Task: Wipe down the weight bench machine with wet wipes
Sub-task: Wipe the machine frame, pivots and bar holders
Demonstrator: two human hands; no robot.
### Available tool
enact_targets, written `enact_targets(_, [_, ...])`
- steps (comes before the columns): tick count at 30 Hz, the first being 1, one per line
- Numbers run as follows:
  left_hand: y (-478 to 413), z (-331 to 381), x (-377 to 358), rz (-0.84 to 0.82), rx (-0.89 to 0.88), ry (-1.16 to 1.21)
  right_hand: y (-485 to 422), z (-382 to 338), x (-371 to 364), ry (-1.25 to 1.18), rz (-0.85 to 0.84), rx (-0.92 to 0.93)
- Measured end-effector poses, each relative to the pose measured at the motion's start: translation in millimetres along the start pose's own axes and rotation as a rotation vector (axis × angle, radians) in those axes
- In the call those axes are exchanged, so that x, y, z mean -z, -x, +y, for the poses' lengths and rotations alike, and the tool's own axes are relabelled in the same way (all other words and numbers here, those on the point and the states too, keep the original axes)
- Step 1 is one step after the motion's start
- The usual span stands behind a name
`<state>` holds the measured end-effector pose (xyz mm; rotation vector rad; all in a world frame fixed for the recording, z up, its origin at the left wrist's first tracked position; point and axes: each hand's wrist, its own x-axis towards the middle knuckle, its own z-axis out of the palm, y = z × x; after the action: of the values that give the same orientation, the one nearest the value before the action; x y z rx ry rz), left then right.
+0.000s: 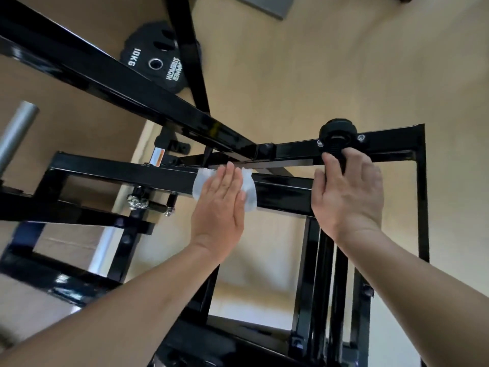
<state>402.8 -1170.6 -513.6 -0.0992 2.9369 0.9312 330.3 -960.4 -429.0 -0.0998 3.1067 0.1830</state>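
The wet wipe [250,193] is pressed to the crossbar [164,178] by straight fingers of the left hand [219,205], the bar being gripped by curled fingers of the right hand [349,189]; a sideways stroke seems called for next.

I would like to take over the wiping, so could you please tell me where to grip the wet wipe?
Pinch the free flap of the wet wipe right of the left hand, coming from the near side of the black bar. The wipe drapes over the bar, pressed flat under straight fingers, so only its edges are free.
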Motion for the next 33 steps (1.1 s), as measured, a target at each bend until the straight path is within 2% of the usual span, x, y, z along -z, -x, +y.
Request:
enact_targets(4, [26.4, -20.7, 15.7, 0.018, -0.045, 0.113, 8.1, -34.2, 2.6, -0.088, 0.026, 0.297])
enact_targets(6, [46.0, -35.5, 20.0, 0.054, -0.037, 0.119, 6.4, -64.4, -0.2, -0.122, -0.065, 0.392])
enact_targets(8, [70.7, -43.5, 15.3, 0.059, 0.012, 0.116, 2.1, -87.8, -7.0, -0.083, -0.187, 0.396])
enact_targets(11, [88.2, -46.1, -1.0, -0.084, 0.225, 0.172, 1.0, -99.8, -20.4, 0.031, -0.206, 0.328])
enact_targets(13, [77.2, -50.0, -19.6, -0.234, 0.376, 0.164, 3.9, -101.5, -23.2, 0.062, -0.186, 0.312])
enact_targets(14, [70.8, -49.6, -28.1, -0.269, 0.505, 0.206, 4.9, -102.9, -24.2, 0.067, -0.184, 0.316])
enact_targets(15, [64.5, -51.9, -39.6, -0.307, 0.549, 0.183, 5.6, -104.2, -25.0, 0.069, -0.182, 0.321])
enact_targets(17, [63.4, -55.9, -67.4, -0.359, 0.542, 0.153, 5.3, -105.4, -27.2, 0.078, -0.17, 0.324])
enact_targets(19, [72.9, -52.9, -85.9, -0.336, 0.561, 0.192, 4.3, -104.4, -30.5, 0.083, -0.128, 0.33])
enact_targets(22, [74.8, -54.9, -97.5, -0.369, 0.503, 0.072, 5.7, -103.2, -34.8, 0.061, -0.036, 0.345])
enact_targets(25, [58.5, -72.5, -96.3, -0.34, 0.491, 0.149, 7.2, -102.7, -38.0, 0.045, 0.012, 0.348])
enact_targets(29, [46.7, -88.2, -82.6, -0.392, 0.478, 0.295, 7.3, -105.2, -38.3, 0.037, 0.016, 0.337])
enact_targets(32, [63.4, -78.9, -76.6, -0.291, 0.409, 0.233, 8.4, -105.6, -36.8, 0.045, -0.006, 0.335])
enact_targets(33, [66.3, -78.2, -75.2, -0.272, 0.467, 0.216, 8.3, -106.0, -36.7, 0.043, -0.001, 0.333])
